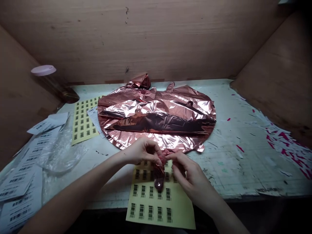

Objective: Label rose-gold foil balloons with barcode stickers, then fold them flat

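Note:
A flat, shiny rose-gold foil balloon (156,122) lies creased on the table, its narrow tail toward me. My left hand (143,151) pinches this tail between thumb and fingertips. From the other side, my right hand (186,170) has its curled fingers at the same spot, index fingertip on the foil. The tail's rounded end hangs below my fingers over a yellow sheet of barcode stickers (151,201), which sticks out past the table's front edge. What lies between my right thumb and fingers is partly hidden.
Cardboard walls (156,39) enclose the table (231,162). At left are a clear jar with a pink lid (44,70), another barcode sheet (83,120), white label sheets (21,175) and crumpled clear plastic (63,152). Pink and white paper scraps (287,146) pile up at right.

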